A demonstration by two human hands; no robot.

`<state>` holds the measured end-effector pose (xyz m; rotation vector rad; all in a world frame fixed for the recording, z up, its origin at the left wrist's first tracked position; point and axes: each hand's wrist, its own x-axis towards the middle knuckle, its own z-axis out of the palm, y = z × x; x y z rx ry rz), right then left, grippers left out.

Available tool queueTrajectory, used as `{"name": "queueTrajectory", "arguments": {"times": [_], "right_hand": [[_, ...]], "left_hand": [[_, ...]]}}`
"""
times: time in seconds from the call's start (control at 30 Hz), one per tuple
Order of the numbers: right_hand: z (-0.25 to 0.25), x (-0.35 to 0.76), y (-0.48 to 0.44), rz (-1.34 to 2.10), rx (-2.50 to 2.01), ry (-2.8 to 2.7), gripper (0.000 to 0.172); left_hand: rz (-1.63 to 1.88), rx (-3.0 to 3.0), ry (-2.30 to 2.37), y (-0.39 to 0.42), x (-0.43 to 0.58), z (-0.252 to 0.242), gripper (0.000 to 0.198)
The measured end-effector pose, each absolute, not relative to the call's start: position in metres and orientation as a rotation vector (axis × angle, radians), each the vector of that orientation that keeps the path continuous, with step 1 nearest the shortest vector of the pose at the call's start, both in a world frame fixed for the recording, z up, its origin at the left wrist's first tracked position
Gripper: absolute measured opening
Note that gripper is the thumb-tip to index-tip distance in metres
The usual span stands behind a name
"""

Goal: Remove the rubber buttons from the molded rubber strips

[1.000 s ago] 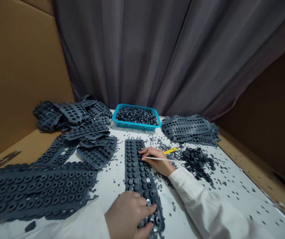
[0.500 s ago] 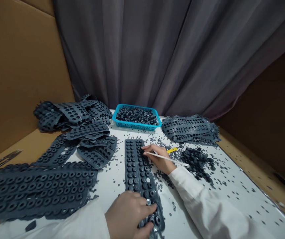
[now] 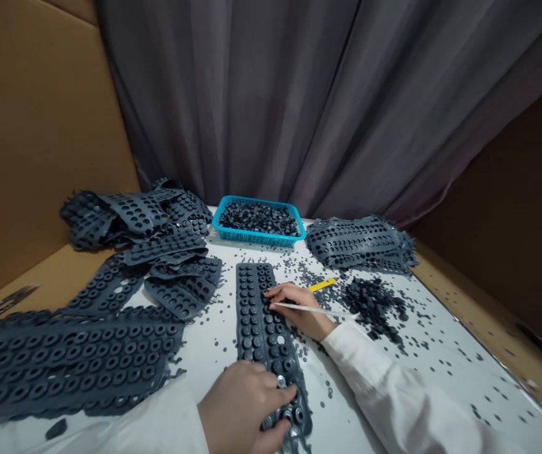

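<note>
Pinching: right hand [image 3: 301, 309] closed on a thin white stick [image 3: 311, 308], tip at the strip.
Pressing: left hand [image 3: 242, 407] curled on a long dark-grey perforated rubber strip [image 3: 254, 315]; grip unclear.
Risk: a slipping stick could scatter small dark rubber rings [image 3: 372, 302].

A blue plastic basket [image 3: 256, 238] on a white table [image 3: 346, 403], grey curtain [image 3: 252, 94] behind

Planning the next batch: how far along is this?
Done: a blue basket holds heaped rubber pieces. In hand: the left hand pins a rubber strip; the right hand holds a white stick on it. Left: the big sheet still looks full of rings.
</note>
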<state>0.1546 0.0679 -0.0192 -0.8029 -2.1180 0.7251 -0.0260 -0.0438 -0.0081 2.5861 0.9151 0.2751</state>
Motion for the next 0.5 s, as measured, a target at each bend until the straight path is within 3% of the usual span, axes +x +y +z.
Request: {"name": "queueTrajectory", "arguments": {"times": [0.2,0.5], "right_hand": [[-0.019,0.159,0.075,0.493,-0.962,-2.042,0.016],[-0.016,0.157,0.062,0.708,-0.817,-2.148,0.011]], "left_hand": [[0.294,2.585,0.907,-0.045,-0.027,-0.009,0.037],[0.272,2.568,0.911,-0.043,-0.027,-0.006,0.038]]}}
